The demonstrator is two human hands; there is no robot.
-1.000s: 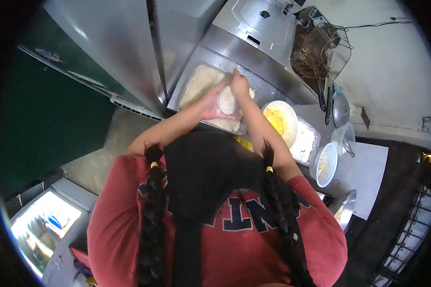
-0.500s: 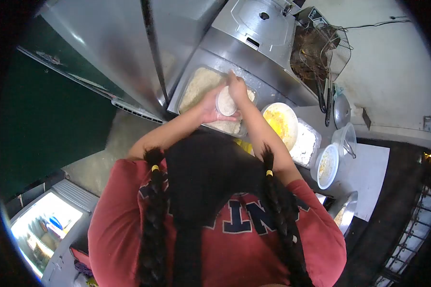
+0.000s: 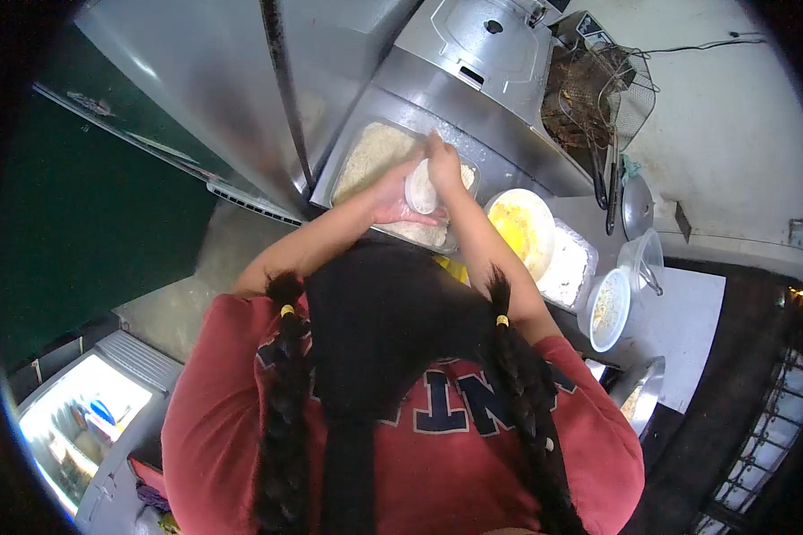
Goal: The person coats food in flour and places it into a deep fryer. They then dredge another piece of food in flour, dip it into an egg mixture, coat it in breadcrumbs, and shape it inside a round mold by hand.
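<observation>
Above a clear rectangular tub (image 3: 337, 183) of pale crumbs (image 3: 379, 153), my two hands are close together around a small translucent plastic cup (image 3: 421, 189) with pale crumbs showing in it. My left hand (image 3: 396, 196) supports the cup from the left, its fingers reaching under the cup's near side. Pressed against the cup's right side is my right hand (image 3: 445, 166), its fingers curled and partly hidden. The cup is tilted. Crumbs cling to the left fingers.
Right of the tub stand a white bowl of yellow egg mix (image 3: 521, 234), a foil-like tray (image 3: 569, 267), a white tub of crumbs (image 3: 609, 310) and a clear container (image 3: 644, 259). A steel appliance (image 3: 477, 53) is behind; fryer baskets (image 3: 632, 98) sit at far right.
The cup has tipped slightly and shows less of its inside. My hands have barely moved.
</observation>
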